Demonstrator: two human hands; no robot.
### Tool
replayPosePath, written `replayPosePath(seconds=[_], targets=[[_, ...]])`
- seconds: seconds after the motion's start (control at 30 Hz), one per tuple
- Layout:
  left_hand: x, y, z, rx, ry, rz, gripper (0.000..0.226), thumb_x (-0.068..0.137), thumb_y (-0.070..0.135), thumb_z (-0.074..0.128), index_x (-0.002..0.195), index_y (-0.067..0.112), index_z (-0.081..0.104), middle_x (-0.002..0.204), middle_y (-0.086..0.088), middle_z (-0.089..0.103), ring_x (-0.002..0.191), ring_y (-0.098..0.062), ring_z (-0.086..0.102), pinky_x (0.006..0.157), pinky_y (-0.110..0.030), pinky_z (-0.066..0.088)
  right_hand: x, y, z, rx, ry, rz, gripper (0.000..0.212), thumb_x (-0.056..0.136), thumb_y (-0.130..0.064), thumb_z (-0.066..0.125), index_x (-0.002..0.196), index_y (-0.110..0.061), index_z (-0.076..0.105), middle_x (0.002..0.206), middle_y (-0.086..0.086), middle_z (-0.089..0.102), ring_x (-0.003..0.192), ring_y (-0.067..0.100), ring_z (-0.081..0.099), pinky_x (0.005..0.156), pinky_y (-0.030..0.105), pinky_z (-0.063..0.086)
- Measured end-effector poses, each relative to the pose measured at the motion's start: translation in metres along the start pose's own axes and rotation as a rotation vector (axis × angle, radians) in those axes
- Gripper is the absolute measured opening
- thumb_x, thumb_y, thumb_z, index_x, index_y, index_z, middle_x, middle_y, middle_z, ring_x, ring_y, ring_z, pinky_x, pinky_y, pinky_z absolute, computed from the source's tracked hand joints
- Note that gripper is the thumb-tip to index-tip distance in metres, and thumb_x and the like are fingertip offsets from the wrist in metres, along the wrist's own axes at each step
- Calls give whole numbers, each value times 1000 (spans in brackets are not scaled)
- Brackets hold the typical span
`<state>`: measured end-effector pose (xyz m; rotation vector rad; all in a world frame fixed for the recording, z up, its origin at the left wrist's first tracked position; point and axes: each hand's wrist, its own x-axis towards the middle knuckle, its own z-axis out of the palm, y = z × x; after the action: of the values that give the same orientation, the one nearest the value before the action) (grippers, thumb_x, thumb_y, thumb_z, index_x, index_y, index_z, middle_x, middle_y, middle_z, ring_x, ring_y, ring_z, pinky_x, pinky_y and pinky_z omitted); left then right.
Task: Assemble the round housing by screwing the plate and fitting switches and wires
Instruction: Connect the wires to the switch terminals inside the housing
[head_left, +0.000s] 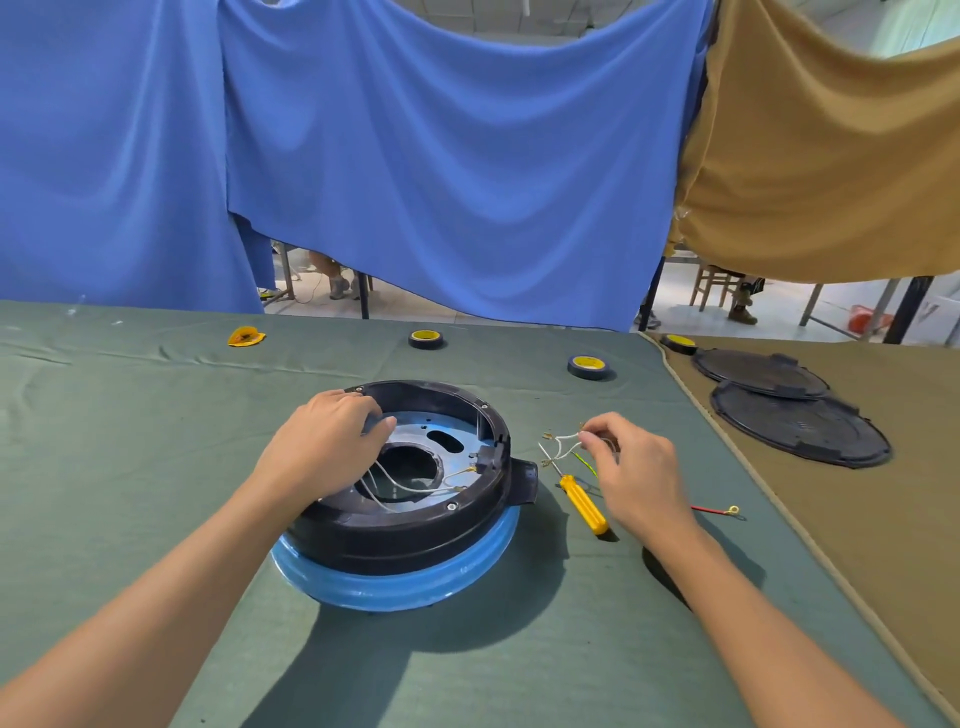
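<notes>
Housing sits mid-desk, open side up, with the plate inside. Left grip curls over the housing's far-left rim, above white leads lying inside. Right grip, just right of the housing, pinches loose wires between thumb and fingertips. A screwdriver lies right of the housing.

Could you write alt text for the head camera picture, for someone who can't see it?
A person's left hand holds a round black housing on a green cloth, while the right hand pinches white wires beside a yellow screwdriver.
</notes>
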<state>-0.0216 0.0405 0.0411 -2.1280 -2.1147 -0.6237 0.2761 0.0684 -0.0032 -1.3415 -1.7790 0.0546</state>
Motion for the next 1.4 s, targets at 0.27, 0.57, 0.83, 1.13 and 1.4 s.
replayPosePath(seconds=[0.27,0.57,0.83,1.13,1.4], targets=[[-3,4,-5,-105,41,24,32,101,33,50,122,14,66,115,-4,70,105,-26,61,86,-35,48,10,-23,-14,516,43,200,14,92,-10,63,99,-22,66,86,-1,71,81,10,69,73,35,58],[-4,34,-29,-611,55,148,21,99,27,57,118,26,66,93,13,74,75,6,66,71,-12,49,25,-93,-19,818,-306,40,23,91,-2,63,111,-13,64,76,5,71,57,13,57,53,23,48],[-9,32,-52,-963,-196,136,18,98,21,58,110,18,70,91,0,78,84,-11,72,77,-20,56,34,-108,-12,784,-491,18,30,91,-7,64,116,-23,61,78,1,70,57,9,51,52,20,40],[-3,24,-44,-997,-225,48,27,84,20,77,108,12,66,64,-3,70,71,-20,70,69,-22,55,44,-125,-5,763,-581,7,34,90,-16,67,121,-26,58,84,8,70,55,12,44,50,23,40],[-5,21,-40,-1087,-201,17,17,87,13,71,104,9,69,73,-14,74,69,-25,73,70,-31,61,52,-145,8,702,-405,108,22,104,-19,40,104,-26,61,89,3,64,58,5,55,51,17,44]])
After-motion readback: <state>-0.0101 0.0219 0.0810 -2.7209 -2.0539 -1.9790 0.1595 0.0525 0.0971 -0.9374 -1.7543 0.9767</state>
